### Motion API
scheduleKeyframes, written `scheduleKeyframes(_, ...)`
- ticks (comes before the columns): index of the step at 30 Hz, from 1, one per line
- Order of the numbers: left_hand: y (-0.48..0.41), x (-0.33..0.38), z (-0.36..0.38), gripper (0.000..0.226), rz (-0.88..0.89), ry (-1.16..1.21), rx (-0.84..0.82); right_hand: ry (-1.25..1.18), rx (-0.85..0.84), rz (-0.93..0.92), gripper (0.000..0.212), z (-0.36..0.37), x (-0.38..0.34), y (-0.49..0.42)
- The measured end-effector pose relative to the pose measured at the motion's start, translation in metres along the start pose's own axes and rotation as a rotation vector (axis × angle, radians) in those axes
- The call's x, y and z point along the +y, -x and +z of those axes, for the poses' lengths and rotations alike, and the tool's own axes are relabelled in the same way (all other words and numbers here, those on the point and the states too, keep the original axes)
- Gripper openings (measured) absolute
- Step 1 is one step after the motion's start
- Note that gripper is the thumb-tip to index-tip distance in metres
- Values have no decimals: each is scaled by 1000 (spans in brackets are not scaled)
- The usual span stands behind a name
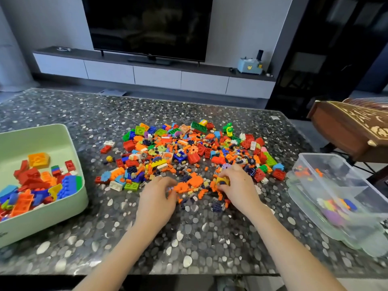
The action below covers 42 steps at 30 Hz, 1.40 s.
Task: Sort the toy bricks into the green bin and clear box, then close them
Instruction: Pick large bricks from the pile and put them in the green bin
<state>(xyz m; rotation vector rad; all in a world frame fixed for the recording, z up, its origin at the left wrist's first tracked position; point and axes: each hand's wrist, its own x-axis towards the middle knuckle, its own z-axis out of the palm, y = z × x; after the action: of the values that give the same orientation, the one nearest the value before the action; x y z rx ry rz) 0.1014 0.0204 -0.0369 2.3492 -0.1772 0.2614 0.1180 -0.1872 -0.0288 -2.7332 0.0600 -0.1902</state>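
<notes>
Speckled stone table (pixel 189 238) under everything. Spread mid-table, a wide pile of toy bricks (pixel 189 152), mostly orange. Far left, open green bin (pixel 52 219) part filled with big bricks; far right, open clear box (pixel 357 185) with a few small ones. Left hand (pixel 156 198) at the pile's near edge, fingers bent onto orange pieces, grip unclear. Right hand (pixel 239 190) alongside, curled round a yellow brick (pixel 222 181).

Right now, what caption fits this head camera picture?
Left hand touches the brick pile, right hand pinches a yellow brick, between green bin and clear box.
</notes>
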Motion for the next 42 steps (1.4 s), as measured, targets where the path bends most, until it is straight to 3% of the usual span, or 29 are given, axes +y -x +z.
scheduleKeyframes(6, -23, 35, 31, 42, -31, 134, -270, -218, 51, -111, 12, 1, 2, 14)
scheduleKeyframes(11, -36, 48, 51, 33, 43, 89, -404, -320, 147, -110, 18, 6, 14, 21)
scheduleKeyframes(15, -38, 55, 60, 49, 72, 58, -411, -331, 163, -125, 12, 5, 24, 18)
scheduleKeyframes(18, -37, 64, 63, 41, 82, 69, -327, -357, 159, -157, 20, -5, 31, 17)
scheduleKeyframes(21, -37, 70, 58, 44, 182, -98, -201, -129, 260, -106, 42, -18, 52, 11)
scheduleKeyframes(24, -37, 71, 52, 49, 322, -292, -146, 107, 160, -14, 55, -21, 74, 6)
scheduleKeyframes(26, -33, 74, 50, 47, 268, -216, -180, 154, 130, -39, 54, -18, 78, 3)
scheduleKeyframes(28, -31, 77, 51, 36, 95, -13, -237, 187, 139, -43, 52, -17, 78, 0)
scheduleKeyframes(31, -30, 82, 49, 21, -200, 379, -306, -230, 101, 167, 53, -28, 69, -3)
scheduleKeyframes(33, -29, 84, 50, 24, -179, 382, -321, -683, 32, 411, 49, -38, 64, -3)
scheduleKeyframes(36, -23, 92, 54, 30, -138, 318, -386, -1211, -163, 741, 27, -50, 63, 1)
scheduleKeyframes(40, -14, 109, 65, 35, -397, 583, -474, -1819, -209, 907, 28, -58, 76, 5)
scheduleKeyframes(42, -10, 117, 72, 36, -474, 627, -531, -1936, -229, 933, 29, -60, 84, 10)
